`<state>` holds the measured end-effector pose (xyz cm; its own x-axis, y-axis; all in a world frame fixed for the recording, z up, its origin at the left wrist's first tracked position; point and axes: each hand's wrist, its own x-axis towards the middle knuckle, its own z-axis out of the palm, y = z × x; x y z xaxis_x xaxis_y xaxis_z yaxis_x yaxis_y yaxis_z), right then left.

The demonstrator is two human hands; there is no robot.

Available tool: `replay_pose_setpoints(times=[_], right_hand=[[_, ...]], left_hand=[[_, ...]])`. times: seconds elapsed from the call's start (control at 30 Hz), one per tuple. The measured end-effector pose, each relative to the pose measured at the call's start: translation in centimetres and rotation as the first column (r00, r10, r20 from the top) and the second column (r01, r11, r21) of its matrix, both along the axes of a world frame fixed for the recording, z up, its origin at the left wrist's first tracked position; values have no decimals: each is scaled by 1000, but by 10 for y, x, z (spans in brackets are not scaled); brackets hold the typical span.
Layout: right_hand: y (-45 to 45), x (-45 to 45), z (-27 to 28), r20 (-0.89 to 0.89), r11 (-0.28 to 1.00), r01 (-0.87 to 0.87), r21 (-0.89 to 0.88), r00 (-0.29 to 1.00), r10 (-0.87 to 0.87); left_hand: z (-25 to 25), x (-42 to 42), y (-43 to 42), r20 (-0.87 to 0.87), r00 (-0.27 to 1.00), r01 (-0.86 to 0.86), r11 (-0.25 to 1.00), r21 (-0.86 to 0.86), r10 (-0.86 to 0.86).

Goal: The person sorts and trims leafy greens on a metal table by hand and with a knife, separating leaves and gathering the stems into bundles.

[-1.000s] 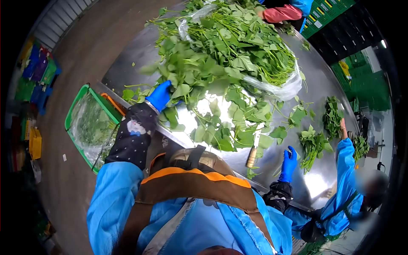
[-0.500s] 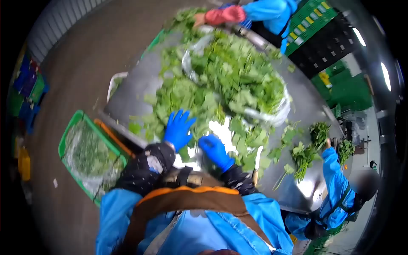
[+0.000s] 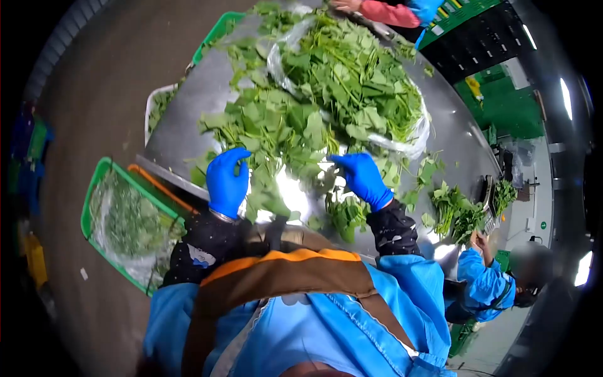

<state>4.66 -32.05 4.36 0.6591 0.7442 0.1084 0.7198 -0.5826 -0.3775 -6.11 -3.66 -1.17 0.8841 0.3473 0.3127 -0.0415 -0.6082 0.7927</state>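
My left hand, in a blue glove, hovers at the near left edge of the leafy pile. Its fingers are curved, with a gap between thumb and fingertips, and nothing shows in it. To the right, my right hand, also gloved in blue, has its fingers pressed together and pointing left over loose leaves. What they pinch is too small to make out. Below that hand lies a leafy clump. Beyond both hands, a large heap of green stems rests on clear plastic.
A green crate with plastic-wrapped greens stands left of the metal table, beside a white-rimmed container. Another person's hand is at the far edge. At the right, a co-worker's hands are by bunched greens.
My hands have moved apart, the left one leftward and the right one rightward and up. My right hand's fingers now point left. The co-worker at the right has brought both hands together near the bunches.
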Motion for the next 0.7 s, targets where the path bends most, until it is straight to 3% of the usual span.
replay_pose_setpoints(times=[0.07, 0.13, 0.17, 0.2, 0.27, 0.3, 0.37, 0.4, 0.5, 0.6, 0.63, 0.7], right_hand=[[10, -2, 18, 40, 994, -101, 34, 994, 99], [19, -6, 29, 23, 986, -165, -35, 986, 166], [24, -10, 32, 59, 985, -174, 11, 983, 173], [29, -8, 36, 96, 981, -186, 52, 979, 180], [34, -18, 56, 236, 956, -12, 294, 970, -61], [18, -22, 51, 229, 916, 56, 398, 961, -158], [-4, -43, 34, -175, 726, 353, 590, 934, -312], [-13, -50, 21, -408, 627, 504, 595, 861, -305], [-6, -59, -8, -528, 598, 564, 570, 808, -260], [3, -55, -7, -641, 550, 686, 476, 699, -316], [5, -50, -10, -695, 547, 705, 453, 663, -279], [9, -41, -14, -769, 592, 736, 329, 573, -284]], left_hand=[[42, 1, -30, 79, 990, 122, 986, -111, -114], [63, 8, -60, 13, 957, 285, 952, 109, -288], [49, 11, -73, -54, 923, 382, 924, 25, -381], [32, 20, -80, -422, 803, 433, 899, -72, -421], [2, 25, -89, -318, 798, 285, 785, -550, -513], [3, 22, -92, -291, 806, 196, 696, -690, -516], [4, 18, -95, -288, 798, 56, 540, -840, -530], [4, 18, -97, -311, 802, 46, 573, -818, -509], [-3, 14, -108, -333, 851, -15, 617, -787, -405], [-10, 7, -115, -391, 887, 62, 903, -424, -244], [-11, 7, -116, -337, 921, 125, 969, -213, -193], [-4, 8, -119, -276, 938, 215, 977, -4, -207]])
